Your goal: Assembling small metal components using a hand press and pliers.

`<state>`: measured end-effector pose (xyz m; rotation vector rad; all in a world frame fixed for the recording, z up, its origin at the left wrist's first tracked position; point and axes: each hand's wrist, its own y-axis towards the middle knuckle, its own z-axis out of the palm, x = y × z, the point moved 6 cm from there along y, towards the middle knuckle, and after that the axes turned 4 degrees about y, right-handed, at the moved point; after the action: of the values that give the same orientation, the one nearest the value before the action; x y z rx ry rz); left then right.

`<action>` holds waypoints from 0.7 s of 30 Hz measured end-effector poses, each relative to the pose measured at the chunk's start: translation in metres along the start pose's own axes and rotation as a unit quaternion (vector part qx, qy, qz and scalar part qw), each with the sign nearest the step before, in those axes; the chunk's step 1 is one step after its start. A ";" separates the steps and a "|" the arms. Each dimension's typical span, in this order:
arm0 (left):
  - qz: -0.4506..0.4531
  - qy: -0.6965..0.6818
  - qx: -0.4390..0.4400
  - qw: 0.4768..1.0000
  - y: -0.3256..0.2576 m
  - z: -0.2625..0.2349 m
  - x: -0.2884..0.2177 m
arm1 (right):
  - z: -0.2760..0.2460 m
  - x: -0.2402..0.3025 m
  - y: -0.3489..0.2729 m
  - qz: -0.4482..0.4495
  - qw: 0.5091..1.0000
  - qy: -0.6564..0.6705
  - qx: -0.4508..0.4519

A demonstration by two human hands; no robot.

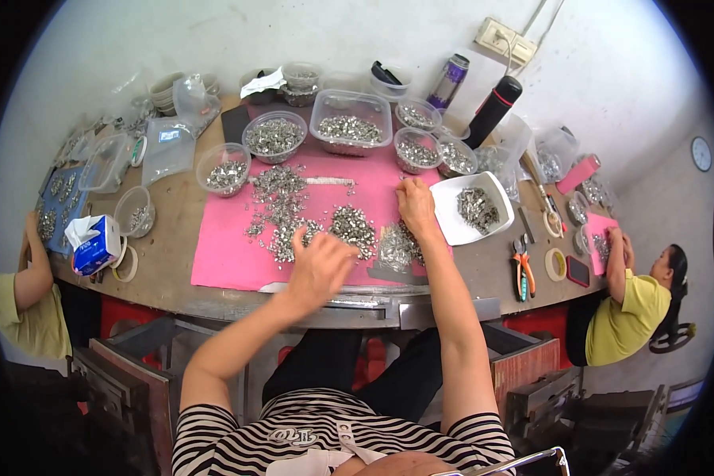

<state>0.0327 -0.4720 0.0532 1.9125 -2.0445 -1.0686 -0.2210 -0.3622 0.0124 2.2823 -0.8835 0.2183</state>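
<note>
L hand [322, 266] — fingers loosely spread, nothing visibly held. Roundish heap of small metal parts [352, 227] on pink mat [224, 258], just beyond, betw. hands; L nearer. R hand [416, 208] curled by white tray [450, 202] — grip contents n/v, can't tell.

The mat [222, 254] lies on the counter [170, 238], with metal pieces [352, 228] heaped on the mat. At the mat's right edge sits a tray [450, 213] with more pieces in it. Farther right of the mat lie pliers [521, 274], then a phone [577, 270]. Left of the mat stands a tissue pack [99, 247]; behind its right side, a flask [493, 111].
</note>
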 end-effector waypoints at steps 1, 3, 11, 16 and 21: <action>-0.011 0.007 -0.002 1.000 0.015 0.003 0.021 | 0.000 0.004 0.001 -0.001 1.000 0.017 0.000; -0.022 0.008 0.002 1.000 0.054 0.025 0.053 | -0.005 -0.010 -0.005 0.017 1.000 0.026 -0.004; -0.050 0.095 0.042 0.993 0.096 0.072 0.109 | 0.022 -0.009 0.001 0.005 0.995 0.098 0.000; 0.007 0.086 0.016 0.996 0.099 0.079 0.108 | 0.013 -0.007 -0.003 0.062 0.991 0.115 -0.021; 0.015 0.058 -0.003 0.998 0.107 0.086 0.111 | 0.002 -0.004 -0.006 0.076 0.996 0.008 -0.049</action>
<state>-0.1221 -0.5470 0.0125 1.8871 -1.9984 -0.9320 -0.2203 -0.3582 0.0068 2.1226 -1.0378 0.2529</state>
